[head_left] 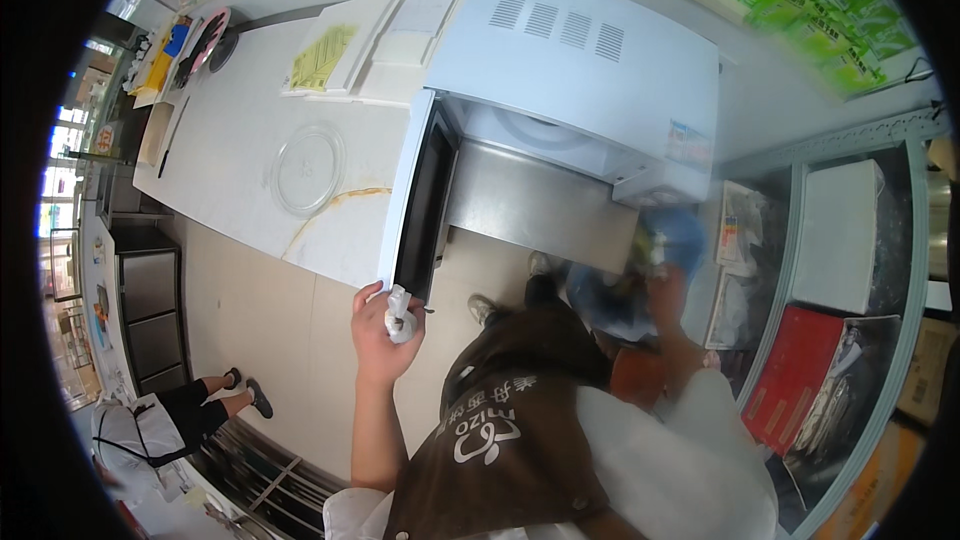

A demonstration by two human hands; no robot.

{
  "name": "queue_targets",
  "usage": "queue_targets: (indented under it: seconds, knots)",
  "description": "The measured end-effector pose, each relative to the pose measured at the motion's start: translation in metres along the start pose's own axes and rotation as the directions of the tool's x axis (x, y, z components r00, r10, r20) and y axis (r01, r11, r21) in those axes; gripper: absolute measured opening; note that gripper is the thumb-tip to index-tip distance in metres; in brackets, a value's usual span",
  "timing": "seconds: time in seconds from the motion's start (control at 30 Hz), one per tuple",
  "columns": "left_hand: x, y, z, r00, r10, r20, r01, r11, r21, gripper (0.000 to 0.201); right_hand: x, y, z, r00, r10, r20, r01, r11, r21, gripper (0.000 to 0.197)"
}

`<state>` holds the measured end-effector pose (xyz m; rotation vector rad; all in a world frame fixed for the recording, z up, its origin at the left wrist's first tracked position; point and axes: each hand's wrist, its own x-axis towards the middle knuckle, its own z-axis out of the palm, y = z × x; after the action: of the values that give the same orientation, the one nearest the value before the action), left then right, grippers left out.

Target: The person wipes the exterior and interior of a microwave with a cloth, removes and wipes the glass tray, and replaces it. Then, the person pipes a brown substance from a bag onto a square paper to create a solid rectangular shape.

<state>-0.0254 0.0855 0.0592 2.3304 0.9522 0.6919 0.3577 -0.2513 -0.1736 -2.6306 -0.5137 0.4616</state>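
My left hand (378,335) is closed around a small white, crumpled-looking thing (400,318), whose kind I cannot make out. Its fingers are at the near edge of the microwave's open door (420,205). The white microwave (570,40) stands with its chamber exposed, and a round glass turntable plate (308,168) lies on the counter left of the door. On the right, my right hand (668,292) is smeared by motion beside a blurred blue thing (685,240), perhaps a bag or bucket. A yellow-green blur (645,245) shows near its fingers; what it holds is unclear.
The white counter (240,110) has a brownish stain and carries papers and boards (345,45) at the back. Shelves with a red box (793,375) and a white box (838,235) stand right. Green packages (825,10) lie back right. Another person (165,425) stands far left.
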Motion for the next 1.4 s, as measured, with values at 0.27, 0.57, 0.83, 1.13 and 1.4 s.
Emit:
queue_targets:
  seconds: [0.27, 0.57, 0.83, 1.13, 1.4]
  knots:
    - [0.0, 0.002, 0.002, 1.0, 0.001, -0.008, -0.001, 1.0, -0.02, 0.011, -0.017, -0.224, 0.044, 0.706, -0.708, 0.014, 0.695, 0.697, 0.176, 0.052]
    - [-0.003, 0.006, 0.008, 1.0, -0.012, -0.029, 0.011, 1.0, -0.009, 0.011, 0.002, -0.307, 0.139, 0.598, -0.778, 0.195, 0.799, 0.598, -0.066, 0.062]
    - [-0.004, 0.006, 0.009, 0.999, 0.018, -0.04, -0.016, 0.999, 0.035, 0.011, 0.001, -0.125, 0.06, 0.73, -0.666, 0.154, 0.684, 0.712, -0.161, 0.046]
    - [0.0, 0.004, 0.009, 0.998, 0.054, -0.035, -0.053, 0.998, 0.015, 0.008, 0.02, -0.028, -0.095, 0.87, -0.013, -0.492, 0.142, 0.964, 0.225, 0.042]
    - [-0.005, -0.002, 0.007, 1.0, 0.012, -0.018, -0.011, 0.999, 0.04, 0.008, 0.059, -0.216, -0.198, 0.764, -0.491, -0.419, 0.528, 0.848, -0.032, 0.049]
